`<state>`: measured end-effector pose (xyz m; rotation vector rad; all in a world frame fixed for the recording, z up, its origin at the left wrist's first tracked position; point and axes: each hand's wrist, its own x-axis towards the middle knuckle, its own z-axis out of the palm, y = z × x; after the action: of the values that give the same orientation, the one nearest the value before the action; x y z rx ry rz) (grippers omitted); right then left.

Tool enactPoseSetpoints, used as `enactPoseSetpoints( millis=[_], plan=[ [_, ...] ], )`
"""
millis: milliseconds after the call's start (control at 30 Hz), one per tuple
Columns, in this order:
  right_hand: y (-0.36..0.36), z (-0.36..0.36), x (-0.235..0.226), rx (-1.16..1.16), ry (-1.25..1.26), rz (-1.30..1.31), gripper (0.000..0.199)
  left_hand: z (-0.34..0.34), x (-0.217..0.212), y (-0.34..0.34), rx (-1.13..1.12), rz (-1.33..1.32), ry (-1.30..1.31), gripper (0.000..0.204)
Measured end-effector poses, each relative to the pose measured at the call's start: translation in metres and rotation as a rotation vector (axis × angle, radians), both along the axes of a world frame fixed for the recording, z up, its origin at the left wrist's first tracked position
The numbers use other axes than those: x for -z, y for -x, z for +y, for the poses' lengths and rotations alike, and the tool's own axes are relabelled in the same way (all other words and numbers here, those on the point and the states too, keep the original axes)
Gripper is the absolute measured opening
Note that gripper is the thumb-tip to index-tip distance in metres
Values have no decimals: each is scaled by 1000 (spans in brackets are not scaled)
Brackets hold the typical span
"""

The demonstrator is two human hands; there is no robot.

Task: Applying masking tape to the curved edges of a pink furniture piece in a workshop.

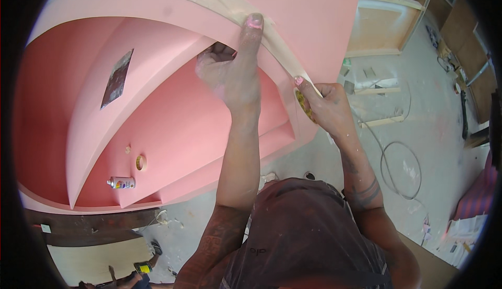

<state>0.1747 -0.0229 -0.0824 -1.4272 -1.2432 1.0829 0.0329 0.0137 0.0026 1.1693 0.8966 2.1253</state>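
Dark top [314, 231] at lower centre — and at upper centre the left hand [232, 74] thumbs the pale tape [276, 47], fingers curled, can't tell if clamped. Right of centre, the right hand [332, 108] grips a tape roll [302, 105]. Left, the pink shell [183, 111] — spray can [121, 183], tape ring [138, 163] inside.

head-worn fisheye | faces down | near left hand [239, 80], right hand [334, 108]

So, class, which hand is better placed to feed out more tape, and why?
Probably the right hand: it holds the tape roll, while the left hand has its thumb on the pale strip.
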Motion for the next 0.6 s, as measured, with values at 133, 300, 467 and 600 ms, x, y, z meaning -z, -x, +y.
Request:
enactPoseSetpoints(
  millis=[133,300,467,600],
  plan=[
    [-2,1,-2,10,22,-7,65,0,0,-6,-77,115,17,42],
    [-2,2,3,3,7,11,66,5,-4,4,20,-44,-78,37],
    [-2,1,2,2,30,-2,65,8,-3,3,67,-74,-52,43],
    [-1,1,-1,4,35,-9,64,8,7,11,72,-40,-44,48]
  ],
)
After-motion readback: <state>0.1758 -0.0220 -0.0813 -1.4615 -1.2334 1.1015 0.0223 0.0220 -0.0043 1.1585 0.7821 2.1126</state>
